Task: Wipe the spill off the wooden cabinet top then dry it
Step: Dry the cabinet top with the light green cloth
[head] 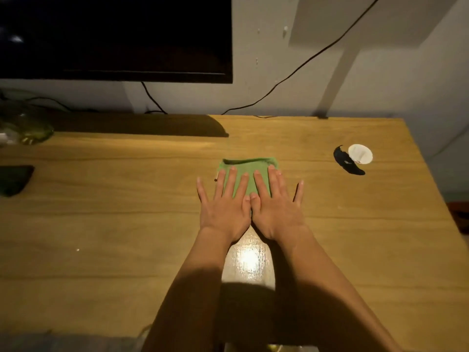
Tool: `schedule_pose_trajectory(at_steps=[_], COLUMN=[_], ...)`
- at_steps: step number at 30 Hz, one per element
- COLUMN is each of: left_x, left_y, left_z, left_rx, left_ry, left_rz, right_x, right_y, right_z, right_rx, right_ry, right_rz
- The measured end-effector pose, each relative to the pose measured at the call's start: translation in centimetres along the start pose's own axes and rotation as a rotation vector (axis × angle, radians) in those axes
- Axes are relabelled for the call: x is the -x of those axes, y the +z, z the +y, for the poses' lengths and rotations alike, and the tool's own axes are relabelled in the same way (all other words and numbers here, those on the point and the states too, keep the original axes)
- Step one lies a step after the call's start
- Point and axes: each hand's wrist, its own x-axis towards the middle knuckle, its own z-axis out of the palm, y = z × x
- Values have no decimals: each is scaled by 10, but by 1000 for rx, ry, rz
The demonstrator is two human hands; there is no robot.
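A folded green cloth (250, 165) lies flat in the middle of the wooden cabinet top (101, 224). My left hand (224, 204) and my right hand (275, 207) rest side by side on it, palms down, fingers spread and thumbs touching. The near half of the cloth is hidden under my hands. Between my forearms a wet, shiny streak (250, 257) reflects the light, running from my wrists towards me.
A dark screen (114, 36) hangs over the back left. A white round lid (360, 153) casts a dark shadow at the right. A dark flat object (14, 179) and a green glass dish (28, 128) sit at the left. Black cables (291, 74) run along the wall.
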Motion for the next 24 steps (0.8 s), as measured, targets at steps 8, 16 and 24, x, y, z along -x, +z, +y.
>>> schedule_pose_trajectory(at_steps=[8,16,24], left_x=[157,222,167], left_y=[23,30,35], left_z=[44,64,53], left_rx=[13,-19,-29], left_ry=[-42,-26,2], left_rz=[-76,-124,-15], right_x=[160,235,182], right_y=[26,35,32], right_z=[16,19,18], right_rx=[-47,-1,-19], right_ry=[-31,19,68], right_rz=[-58,-119,-80])
